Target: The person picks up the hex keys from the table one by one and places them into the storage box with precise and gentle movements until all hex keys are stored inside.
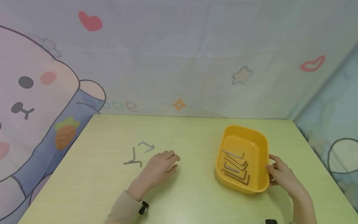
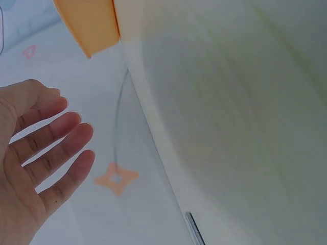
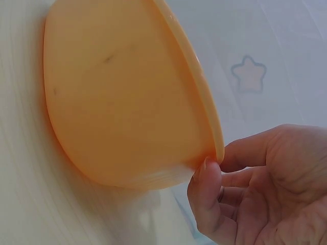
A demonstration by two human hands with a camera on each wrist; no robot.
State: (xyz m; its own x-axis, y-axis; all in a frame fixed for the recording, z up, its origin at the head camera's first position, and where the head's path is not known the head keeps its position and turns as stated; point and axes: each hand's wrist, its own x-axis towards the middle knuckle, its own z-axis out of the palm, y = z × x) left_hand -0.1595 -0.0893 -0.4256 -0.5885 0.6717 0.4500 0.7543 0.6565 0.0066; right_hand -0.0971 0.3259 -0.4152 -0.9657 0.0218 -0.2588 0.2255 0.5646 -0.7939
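My right hand (image 1: 283, 175) pinches the right rim of a yellow plastic tray (image 1: 243, 141), thumb on one face and fingers on the other, as the right wrist view also shows. Inside the tray lie several L-shaped hex keys (image 1: 232, 169), silver and brownish, roughly side by side. My left hand (image 1: 160, 166) hovers over the table left of the tray, fingers loosely spread and holding nothing. Just beyond its wrist, to the left, more hex keys lie on the table: a crossed grey pair (image 1: 134, 154) and a silver pair (image 1: 146, 144).
The pale yellow-green table (image 1: 193, 143) backs onto a printed cloth (image 1: 156, 62) with hearts, stars and a cartoon animal. At the right, a dark cable loop (image 1: 331, 152) hangs beside the table edge. Dark wrist straps (image 1: 144, 207) sit on both forearms.
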